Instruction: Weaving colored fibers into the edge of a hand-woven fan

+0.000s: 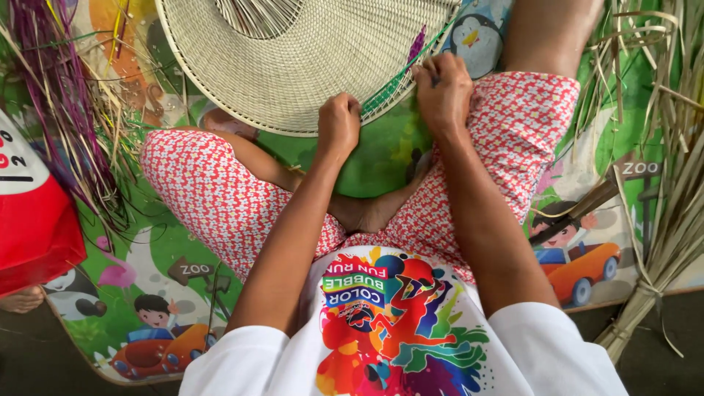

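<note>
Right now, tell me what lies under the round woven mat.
Under the woven mat shows a colourful cartoon play mat; a knee in red patterned cloth sits beside its edge. The floor beneath the mat's middle is covered, so it cannot be seen.

The woven disc at twelve o'clock is looking like dry plaited straw, matt and ribbed, with green strands running at its rim. The left hand and right hand are pinching that fibre. At two o'clock the pale reeds are showing stiff and dull. Dyed purple strips at ten o'clock are appearing slightly shiny. The mat is looking like smooth printed foam. The shorts are showing soft printed cloth.
</note>
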